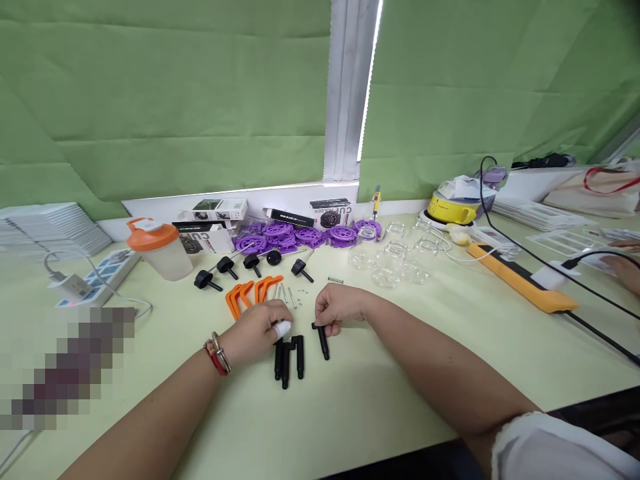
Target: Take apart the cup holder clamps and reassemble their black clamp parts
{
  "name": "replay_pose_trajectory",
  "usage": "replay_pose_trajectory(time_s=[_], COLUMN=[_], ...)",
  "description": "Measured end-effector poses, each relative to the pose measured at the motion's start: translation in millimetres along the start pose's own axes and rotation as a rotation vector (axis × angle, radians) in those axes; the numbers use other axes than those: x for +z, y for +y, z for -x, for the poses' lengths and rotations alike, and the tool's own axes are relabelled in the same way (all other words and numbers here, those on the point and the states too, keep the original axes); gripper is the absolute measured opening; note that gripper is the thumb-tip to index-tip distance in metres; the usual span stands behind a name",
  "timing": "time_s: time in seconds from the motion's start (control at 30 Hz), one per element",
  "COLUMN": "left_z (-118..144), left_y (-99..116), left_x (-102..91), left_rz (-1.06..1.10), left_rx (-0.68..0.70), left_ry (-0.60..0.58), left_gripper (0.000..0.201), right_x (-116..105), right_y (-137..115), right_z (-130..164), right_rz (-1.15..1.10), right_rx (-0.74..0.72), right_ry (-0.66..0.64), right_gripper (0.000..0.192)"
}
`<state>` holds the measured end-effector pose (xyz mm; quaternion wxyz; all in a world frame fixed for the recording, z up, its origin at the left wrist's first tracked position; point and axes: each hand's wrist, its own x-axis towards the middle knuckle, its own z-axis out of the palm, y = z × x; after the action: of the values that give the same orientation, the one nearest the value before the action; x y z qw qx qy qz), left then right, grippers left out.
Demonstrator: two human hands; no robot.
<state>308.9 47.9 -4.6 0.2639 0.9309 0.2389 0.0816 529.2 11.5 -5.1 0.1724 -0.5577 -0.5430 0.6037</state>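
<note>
My right hand (337,308) pinches the upper end of a black crank-like handle (324,343), whose lower end points toward me. Just left of it, my left hand (265,327) is closed, with a white wrap on one finger, over the tops of several black handles (285,367); what its fingertips hold is hidden. Beyond my left hand lie orange bent handles (243,297), thin metal screws (292,298) and tiny nuts (303,291). A coil spring (335,281) rests just past my right hand.
Black knobs with rods (227,268), purple plastic discs (310,237) and printed boxes (213,241) line the back. Clear glass-like cups (395,253) stand to the right, near an orange power strip (520,280). An orange-lidded shaker (163,250) is at left. Another person's hand (625,270) shows far right.
</note>
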Motion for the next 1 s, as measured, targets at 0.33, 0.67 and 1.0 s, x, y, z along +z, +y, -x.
replay_pose_trajectory(time_s=[0.33, 0.67, 1.0], left_z=[1, 2, -8], left_y=[-16, -6, -8], left_x=[-13.5, -8.9, -10.2], left_rz=[-0.006, -0.055, -0.071], left_rx=[-0.081, 0.002, 0.041], left_ry=[0.275, 0.022, -0.150], left_gripper=[0.018, 0.018, 0.019], right_x=[-13, 14, 25], right_y=[-1, -3, -8], right_z=[5, 0, -1], right_rz=[0.000, 0.024, 0.109], right_rx=[0.004, -0.012, 0.008], right_ry=[0.058, 0.027, 0.061], right_gripper=[0.004, 0.007, 0.007])
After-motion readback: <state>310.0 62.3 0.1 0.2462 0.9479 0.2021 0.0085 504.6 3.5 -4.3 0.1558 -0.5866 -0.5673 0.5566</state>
